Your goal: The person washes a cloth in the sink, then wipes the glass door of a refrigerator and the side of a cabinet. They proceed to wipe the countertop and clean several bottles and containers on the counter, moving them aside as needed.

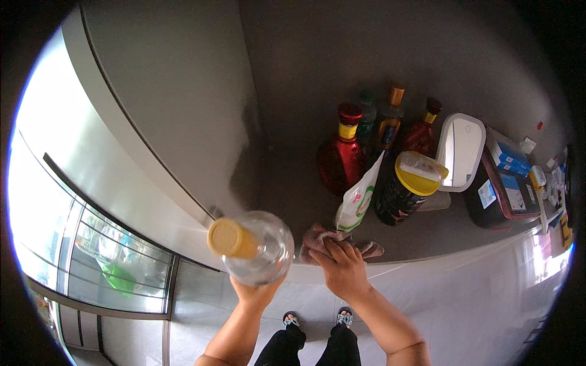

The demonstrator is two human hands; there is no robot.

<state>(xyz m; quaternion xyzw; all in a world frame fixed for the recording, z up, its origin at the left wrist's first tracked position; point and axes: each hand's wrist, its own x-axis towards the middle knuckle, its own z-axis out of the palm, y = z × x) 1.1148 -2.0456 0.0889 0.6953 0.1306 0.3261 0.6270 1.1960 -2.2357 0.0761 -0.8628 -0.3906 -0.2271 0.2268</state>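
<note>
My left hand (255,294) holds up a clear, rounded bottle (271,247) with a yellow cap, tilted toward me at the shelf's left end. Its fingers are mostly hidden behind the bottle. At the front edge of the grey shelf (281,198), my right hand (343,268) presses a dull pink cloth (315,239) down, fingers bent over it. Just beyond the cloth stands a white pouch (357,201) with green print. A dark canister (397,198) with a yellow lid is to its right, a small clear packet on top.
Behind stand a red bottle (345,155), an amber bottle (389,122), a green bottle (366,119) and another red bottle (420,134). Farther right are a white-framed mirror (462,149) and a dark box (488,198) with blue packs (511,160). A side panel (177,104) bounds the left.
</note>
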